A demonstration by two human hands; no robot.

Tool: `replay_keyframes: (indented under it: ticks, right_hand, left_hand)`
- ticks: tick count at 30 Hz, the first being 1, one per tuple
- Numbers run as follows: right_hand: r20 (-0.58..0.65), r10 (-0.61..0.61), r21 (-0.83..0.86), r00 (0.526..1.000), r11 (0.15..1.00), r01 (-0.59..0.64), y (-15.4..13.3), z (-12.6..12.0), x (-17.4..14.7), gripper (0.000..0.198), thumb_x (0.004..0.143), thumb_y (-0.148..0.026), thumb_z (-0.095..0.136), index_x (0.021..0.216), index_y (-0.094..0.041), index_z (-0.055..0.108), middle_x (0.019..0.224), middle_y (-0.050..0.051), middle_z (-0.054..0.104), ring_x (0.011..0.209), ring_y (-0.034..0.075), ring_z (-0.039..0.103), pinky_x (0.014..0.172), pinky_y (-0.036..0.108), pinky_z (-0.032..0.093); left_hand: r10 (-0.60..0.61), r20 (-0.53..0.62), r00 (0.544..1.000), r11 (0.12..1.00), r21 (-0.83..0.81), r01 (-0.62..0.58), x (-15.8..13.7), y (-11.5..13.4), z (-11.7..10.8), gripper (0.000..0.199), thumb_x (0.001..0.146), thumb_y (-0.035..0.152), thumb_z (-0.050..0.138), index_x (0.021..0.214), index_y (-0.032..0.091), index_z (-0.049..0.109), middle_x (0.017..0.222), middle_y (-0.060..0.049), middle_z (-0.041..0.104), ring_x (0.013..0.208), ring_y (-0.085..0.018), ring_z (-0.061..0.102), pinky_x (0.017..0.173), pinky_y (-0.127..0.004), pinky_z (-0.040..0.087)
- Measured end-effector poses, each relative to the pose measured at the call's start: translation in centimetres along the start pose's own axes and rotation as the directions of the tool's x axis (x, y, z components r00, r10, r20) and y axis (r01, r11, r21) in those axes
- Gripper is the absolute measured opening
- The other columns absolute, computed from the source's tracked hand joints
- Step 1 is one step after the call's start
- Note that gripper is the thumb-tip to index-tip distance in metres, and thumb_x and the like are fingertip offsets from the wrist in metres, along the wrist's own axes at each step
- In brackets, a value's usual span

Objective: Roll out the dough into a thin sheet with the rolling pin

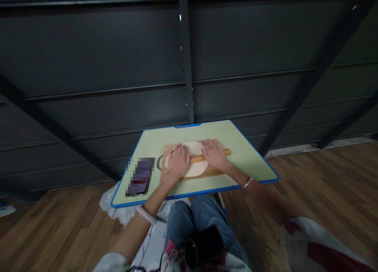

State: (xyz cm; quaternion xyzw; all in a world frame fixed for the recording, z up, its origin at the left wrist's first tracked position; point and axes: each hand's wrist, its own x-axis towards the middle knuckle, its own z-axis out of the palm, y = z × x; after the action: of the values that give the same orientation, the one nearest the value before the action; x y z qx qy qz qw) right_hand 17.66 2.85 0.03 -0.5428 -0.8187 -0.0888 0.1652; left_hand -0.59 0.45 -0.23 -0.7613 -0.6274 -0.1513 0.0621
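Note:
A wooden rolling pin [197, 159] lies across a flat, pale round sheet of dough [196, 170]. Beneath the dough is a wooden cutting board [167, 149] with a metal handle [160, 162] at its left. My left hand [178, 161] rests palm down over the left part of the pin, fingers stretched out and hiding that end. Over the right part lies my right hand [215, 155], also flat with fingers extended forward; the pin's right end sticks out beyond it. Both hands press from above rather than wrap around the pin.
The board stands on a small pale green folding table [248, 161] with a blue rim. A phone [140, 177], partly pixelated, lies at the table's left. My knees [203, 213] are below the near edge. A dark panelled wall [132, 59] rises behind the table.

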Motion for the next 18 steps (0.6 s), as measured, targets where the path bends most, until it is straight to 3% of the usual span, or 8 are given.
replay_keyframes:
  ticks: [5,10,14,18]
  right_hand:
    - [0.068,0.011,0.045,0.998,0.999,-0.014,0.2,1.1,3.6,0.05,0.098,-0.033,0.016,0.125,-0.012,0.051,0.134,0.012,0.051,0.131,0.021,0.034,0.108,0.045,0.014]
    - [0.201,0.049,0.144,0.978,0.986,-0.079,1.2,3.0,8.1,0.052,0.097,-0.04,0.017,0.129,-0.012,0.048,0.14,0.011,0.044,0.132,0.022,0.032,0.105,0.045,0.023]
    - [0.319,0.044,0.189,0.947,0.976,-0.109,1.6,4.3,10.8,0.056,0.096,-0.046,0.019,0.135,-0.013,0.042,0.146,0.011,0.034,0.135,0.023,0.026,0.107,0.048,0.02]
    - [0.375,-0.019,0.185,0.927,0.981,-0.055,1.5,4.4,11.2,0.054,0.095,-0.046,0.021,0.137,-0.019,0.04,0.149,0.007,0.029,0.138,0.021,0.02,0.11,0.048,0.015]
  left_hand:
    - [-0.124,0.047,0.991,0.992,-0.012,0.125,2.7,-1.2,0.7,0.058,0.093,0.044,0.018,0.132,0.008,0.042,0.141,-0.016,0.04,0.134,-0.027,0.03,0.109,-0.045,0.022]
    - [-0.24,0.138,0.961,0.97,-0.01,0.244,4.9,-2.0,0.6,0.051,0.092,0.04,0.021,0.119,0.01,0.053,0.132,-0.018,0.049,0.125,-0.028,0.042,0.1,-0.046,0.035]
    - [-0.244,0.222,0.944,0.97,0.029,0.243,5.9,-2.2,0.4,0.047,0.092,0.035,0.022,0.115,0.009,0.055,0.13,-0.019,0.05,0.125,-0.029,0.041,0.1,-0.047,0.034]
    - [-0.165,0.387,0.907,0.985,0.021,0.17,6.1,-2.3,0.7,0.051,0.092,0.029,0.016,0.131,0.009,0.042,0.145,-0.017,0.033,0.136,-0.029,0.023,0.106,-0.052,0.023]
